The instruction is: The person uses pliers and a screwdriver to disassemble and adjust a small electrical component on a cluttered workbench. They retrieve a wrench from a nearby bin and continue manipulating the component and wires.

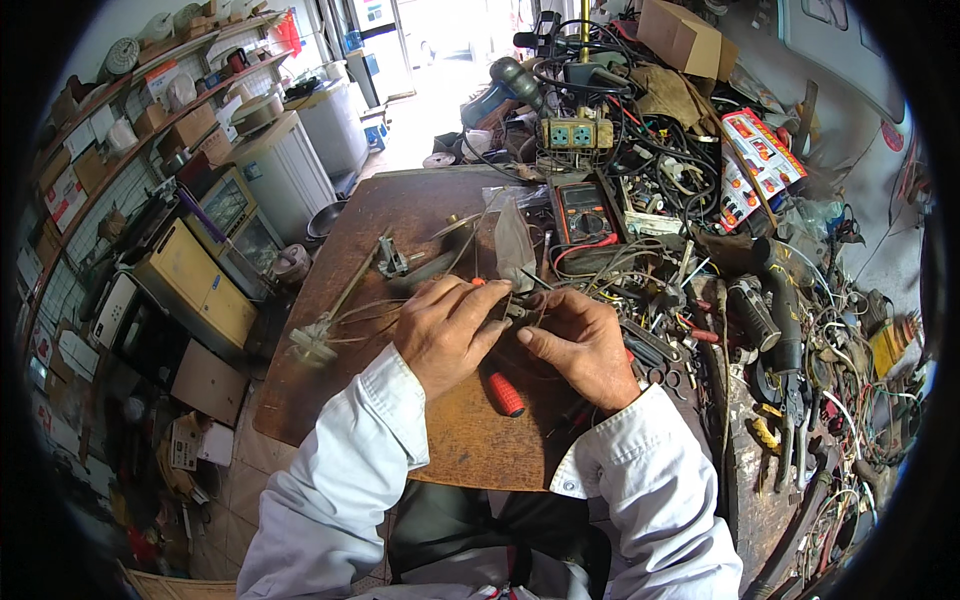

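Note:
Above the worn brown wooden table (pixel 440 450), my left hand (pixel 448 335) and my right hand (pixel 585 345) face each other. Their closed fingertips pinch a small dark part (pixel 518 311) between them; its exact kind is too small to tell. Just below the fingers, a red screwdriver handle (pixel 506 395) points toward me, its shaft hidden. Thin grey wires (pixel 375 312) run from beneath my left hand to a pale fitting (pixel 314 343) on the left. A small metal bracket-like piece (pixel 393 258) lies beyond that hand. Behind the fingertips is a clear plastic bag (pixel 514 245).
A multimeter (pixel 583 212) with an orange-edged case stands at the table's back right, below a socket box (pixel 577 134). Tangled cables, pliers (pixel 793 425) and loose tools crowd the right side. Shelves (pixel 130 155) and a yellow cabinet (pixel 197 285) line the left.

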A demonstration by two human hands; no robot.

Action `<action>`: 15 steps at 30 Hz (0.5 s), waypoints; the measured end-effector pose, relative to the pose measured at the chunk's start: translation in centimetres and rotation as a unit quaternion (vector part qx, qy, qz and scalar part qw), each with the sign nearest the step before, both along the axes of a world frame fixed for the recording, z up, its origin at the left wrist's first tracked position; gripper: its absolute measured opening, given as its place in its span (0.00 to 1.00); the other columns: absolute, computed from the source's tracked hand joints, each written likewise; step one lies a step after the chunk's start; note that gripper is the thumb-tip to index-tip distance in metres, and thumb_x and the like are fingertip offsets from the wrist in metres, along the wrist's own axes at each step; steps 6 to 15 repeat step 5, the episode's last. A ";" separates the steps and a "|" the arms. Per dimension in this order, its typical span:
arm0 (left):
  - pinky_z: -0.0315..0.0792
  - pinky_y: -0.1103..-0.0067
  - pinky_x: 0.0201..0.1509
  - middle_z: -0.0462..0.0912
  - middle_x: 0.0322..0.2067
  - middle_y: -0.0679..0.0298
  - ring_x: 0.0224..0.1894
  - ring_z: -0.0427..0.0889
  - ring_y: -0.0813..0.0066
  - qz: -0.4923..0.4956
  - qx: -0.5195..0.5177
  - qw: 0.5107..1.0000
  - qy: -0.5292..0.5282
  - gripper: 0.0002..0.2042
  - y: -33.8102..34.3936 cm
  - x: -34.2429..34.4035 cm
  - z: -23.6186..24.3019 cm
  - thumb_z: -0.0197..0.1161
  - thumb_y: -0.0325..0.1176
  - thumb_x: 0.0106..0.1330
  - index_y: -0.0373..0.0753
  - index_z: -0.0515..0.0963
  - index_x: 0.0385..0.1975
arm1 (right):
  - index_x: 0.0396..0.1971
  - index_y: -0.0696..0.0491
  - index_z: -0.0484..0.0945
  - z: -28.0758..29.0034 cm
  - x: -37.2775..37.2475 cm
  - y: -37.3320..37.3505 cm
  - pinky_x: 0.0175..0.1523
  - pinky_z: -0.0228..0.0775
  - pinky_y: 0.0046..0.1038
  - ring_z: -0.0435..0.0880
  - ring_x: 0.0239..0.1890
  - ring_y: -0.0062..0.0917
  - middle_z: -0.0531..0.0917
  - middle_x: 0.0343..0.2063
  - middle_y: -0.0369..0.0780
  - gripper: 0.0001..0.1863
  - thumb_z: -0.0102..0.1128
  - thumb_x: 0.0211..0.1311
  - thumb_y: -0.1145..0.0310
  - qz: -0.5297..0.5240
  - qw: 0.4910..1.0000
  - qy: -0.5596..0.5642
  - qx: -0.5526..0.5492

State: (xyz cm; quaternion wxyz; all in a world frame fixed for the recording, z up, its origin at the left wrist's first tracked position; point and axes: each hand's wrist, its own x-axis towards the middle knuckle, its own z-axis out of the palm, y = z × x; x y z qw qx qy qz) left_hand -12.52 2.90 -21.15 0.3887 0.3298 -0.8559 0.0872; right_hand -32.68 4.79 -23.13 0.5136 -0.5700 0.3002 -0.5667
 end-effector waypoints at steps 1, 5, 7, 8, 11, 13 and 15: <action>0.77 0.68 0.44 0.84 0.38 0.58 0.40 0.83 0.58 -0.007 -0.003 1.000 -0.002 0.25 0.0 -0.1 0.1 0.74 0.25 0.49 0.38 0.78 0.51 | 0.43 0.62 0.78 -0.1 0.0 0.0 0.44 0.74 0.20 0.79 0.37 0.14 0.84 0.34 0.35 0.13 0.69 0.59 0.78 -0.003 1.000 0.019 -0.005; 0.78 0.70 0.44 0.85 0.38 0.59 0.40 0.83 0.61 -0.017 -0.010 1.000 -0.008 0.24 0.0 -0.2 -0.1 0.73 0.27 0.50 0.39 0.79 0.51 | 0.48 0.62 0.77 -0.6 -0.6 -0.3 0.47 0.75 0.22 0.80 0.39 0.16 0.84 0.38 0.37 0.18 0.70 0.60 0.74 -0.008 0.996 0.087 -0.001; 0.78 0.70 0.44 0.85 0.38 0.59 0.40 0.83 0.61 -0.017 -0.010 1.000 -0.008 0.24 0.0 -0.2 -0.1 0.73 0.27 0.50 0.39 0.79 0.51 | 0.48 0.62 0.77 -0.6 -0.6 -0.3 0.47 0.75 0.22 0.80 0.39 0.16 0.84 0.38 0.37 0.18 0.70 0.60 0.74 -0.008 0.996 0.087 -0.001; 0.78 0.70 0.44 0.85 0.38 0.59 0.40 0.83 0.61 -0.017 -0.010 1.000 -0.008 0.24 0.0 -0.2 -0.1 0.73 0.27 0.50 0.39 0.79 0.51 | 0.48 0.62 0.77 -0.6 -0.6 -0.3 0.47 0.75 0.22 0.80 0.39 0.16 0.84 0.38 0.37 0.18 0.70 0.60 0.74 -0.008 0.996 0.087 -0.001; 0.78 0.70 0.44 0.85 0.38 0.59 0.40 0.83 0.61 -0.017 -0.010 1.000 -0.008 0.24 0.0 -0.2 -0.1 0.73 0.27 0.50 0.39 0.79 0.51 | 0.48 0.62 0.77 -0.6 -0.6 -0.3 0.47 0.75 0.22 0.80 0.39 0.16 0.84 0.38 0.37 0.18 0.70 0.60 0.74 -0.008 0.996 0.087 -0.001; 0.78 0.70 0.44 0.85 0.38 0.59 0.40 0.83 0.61 -0.017 -0.010 1.000 -0.008 0.24 0.0 -0.2 -0.1 0.73 0.27 0.50 0.39 0.79 0.51 | 0.48 0.62 0.77 -0.6 -0.6 -0.3 0.47 0.75 0.22 0.80 0.39 0.16 0.84 0.38 0.37 0.18 0.70 0.60 0.74 -0.008 0.996 0.087 -0.001; 0.78 0.70 0.44 0.85 0.38 0.59 0.40 0.83 0.61 -0.017 -0.010 1.000 -0.008 0.24 0.0 -0.2 -0.1 0.73 0.27 0.50 0.39 0.79 0.51 | 0.48 0.62 0.77 -0.6 -0.6 -0.3 0.47 0.75 0.22 0.80 0.39 0.16 0.84 0.38 0.37 0.18 0.70 0.60 0.74 -0.008 0.996 0.087 -0.001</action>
